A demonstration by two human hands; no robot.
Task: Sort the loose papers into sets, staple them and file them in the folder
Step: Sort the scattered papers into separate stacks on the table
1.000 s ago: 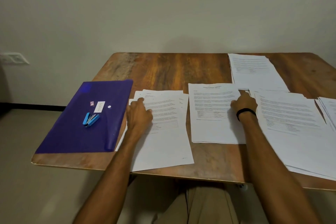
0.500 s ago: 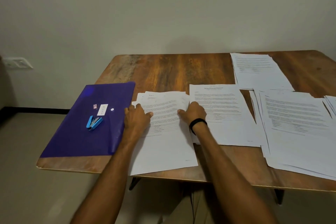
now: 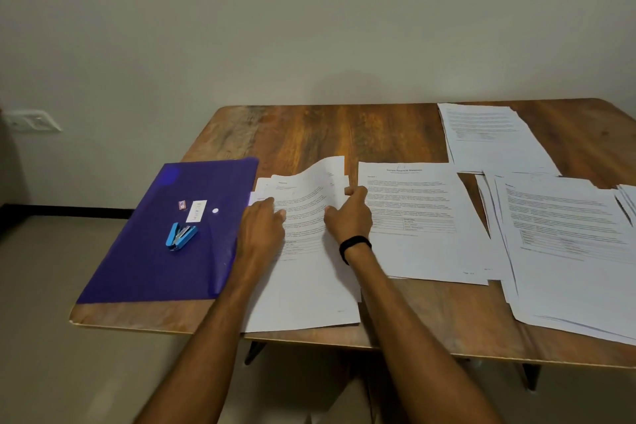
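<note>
On the near-left part of the wooden table point(image 3: 344, 134), a stack of white printed sheets point(image 3: 303, 286) lies just beside the purple folder point(image 3: 155, 251).

1. Left hand point(image 3: 261, 231): rests on the stack's left side, fingers extended and pressing down, grasping nothing.
2. Right hand point(image 3: 349, 217): pinches the right edge of the top sheet point(image 3: 316, 179) between thumb and fingers. The far half of this sheet is raised and bowed upward.
3. Sheets: white, with lines of black text and a small ruled table below; the text is too blurred to read.
4. Folder: flat and closed. A blue stapler point(image 3: 180, 236) lies on it.
5. Other papers: a middle stack point(image 3: 423, 244), a far stack point(image 3: 492, 141) and a fanned pile point(image 3: 568, 251) at the right.
</note>
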